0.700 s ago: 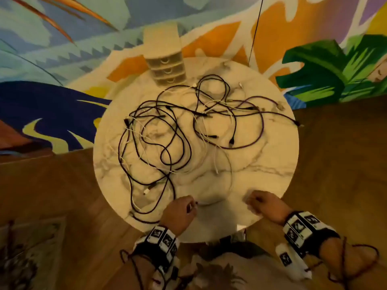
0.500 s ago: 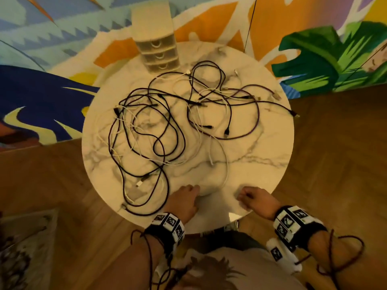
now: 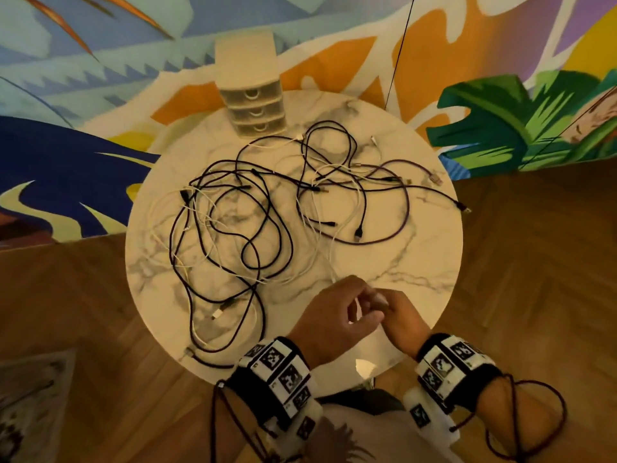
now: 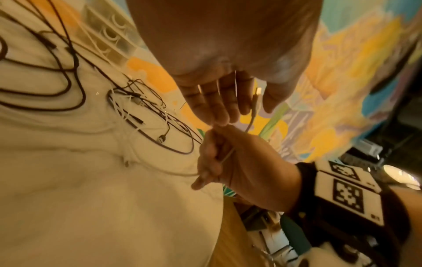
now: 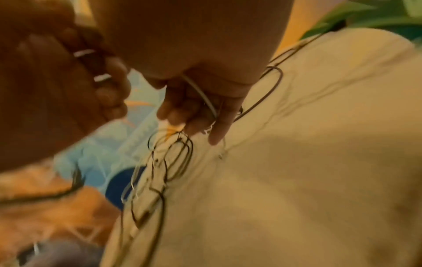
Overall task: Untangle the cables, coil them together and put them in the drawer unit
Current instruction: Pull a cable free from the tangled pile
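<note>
Several black cables and white cables lie tangled across the round marble table. The cream three-drawer unit stands at the table's far edge, drawers closed. Both hands meet above the near edge. My left hand holds the end of a white cable, its USB plug sticking up between thumb and fingers. My right hand grips the same white cable a little further along; from there it runs back into the tangle.
A painted mural wall rises behind the table and wooden floor surrounds it. A rug corner lies at the lower left. Dark cords hang from both wrist bands. One black plug lies at the table's right edge.
The hands were apart at the near table edge, the left on the white loop. Now they have come together and lifted the white cable's end between them.
</note>
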`<state>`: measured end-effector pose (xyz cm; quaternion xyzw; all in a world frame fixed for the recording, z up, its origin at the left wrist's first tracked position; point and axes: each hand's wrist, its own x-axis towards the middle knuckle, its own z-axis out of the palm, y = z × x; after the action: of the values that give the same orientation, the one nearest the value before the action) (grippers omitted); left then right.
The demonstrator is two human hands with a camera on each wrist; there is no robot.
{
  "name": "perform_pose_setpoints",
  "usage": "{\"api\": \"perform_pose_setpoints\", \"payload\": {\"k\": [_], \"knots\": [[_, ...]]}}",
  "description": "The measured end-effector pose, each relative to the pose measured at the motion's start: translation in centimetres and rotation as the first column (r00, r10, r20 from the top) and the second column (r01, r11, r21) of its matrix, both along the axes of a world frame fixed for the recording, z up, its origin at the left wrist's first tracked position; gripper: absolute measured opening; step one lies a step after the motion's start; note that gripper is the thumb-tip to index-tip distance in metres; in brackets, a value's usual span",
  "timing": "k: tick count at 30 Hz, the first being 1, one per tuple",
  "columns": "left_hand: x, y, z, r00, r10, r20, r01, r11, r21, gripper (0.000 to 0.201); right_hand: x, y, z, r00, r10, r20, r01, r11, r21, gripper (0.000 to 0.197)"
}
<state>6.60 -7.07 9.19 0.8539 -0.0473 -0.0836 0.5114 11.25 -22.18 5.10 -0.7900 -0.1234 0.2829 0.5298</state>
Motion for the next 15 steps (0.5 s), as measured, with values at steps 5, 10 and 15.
{"api": "perform_pose_setpoints", "payload": {"k": [5,10,15], "knots": [[1.8,-0.7,-3.0,0.959,-0.075,-0.273,0.063,0.997,-0.055,0.042,1.7,0.7,2.4,0.889,-0.316,-0.332,0.412,0.867,0.279,0.060],[1.8,0.8,-7.9,0.930,-0.141,-0.340,0.225,0.948,0.224,0.021,4.6,-0.9,3.4,0.782,-0.296,-0.549,0.564,0.712,0.419,0.057],[2.7,7.2,-7.6,0.956,0.123,-0.265,0.008,0.896,0.444,0.033,7.6,-5.1,1.3,0.621,-0.558,-0.550,0.708,0.701,0.087,0.056]]}}
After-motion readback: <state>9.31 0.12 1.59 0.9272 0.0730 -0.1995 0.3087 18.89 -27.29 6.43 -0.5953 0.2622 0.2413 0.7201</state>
